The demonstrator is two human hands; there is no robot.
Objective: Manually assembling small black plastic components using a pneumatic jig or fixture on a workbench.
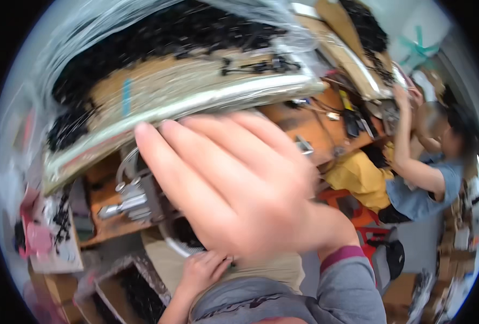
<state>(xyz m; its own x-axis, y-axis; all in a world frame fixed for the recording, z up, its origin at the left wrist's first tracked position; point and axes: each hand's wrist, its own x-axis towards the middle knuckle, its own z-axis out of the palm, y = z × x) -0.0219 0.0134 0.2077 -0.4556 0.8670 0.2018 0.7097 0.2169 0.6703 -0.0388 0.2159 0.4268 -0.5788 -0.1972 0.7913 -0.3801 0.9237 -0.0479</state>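
Note:
My right hand (234, 178) is large and a little smeared by motion, raised over the bench. Its fingers are stretched out side by side, tips by the front edge of a tilted cardboard tray (158, 81); the thumb is hidden. Whether they touch that edge I cannot tell. Small black parts (169, 40) are heaped in the tray's far side, and a few lie at its right end. Low over my lap, my left hand (202, 271) is closed, with a small dark piece at its fingertips, too small to name. Left of my right hand sits a metal fixture (134, 202).
Clear plastic film (88, 38) drapes the tray's back. The orange-brown bench (326, 148) carries a yellow-and-black tool (350, 116). At right a co-worker in a blue top (428, 181) handles parts at another tray. A box of black parts (128, 291) stands lower left.

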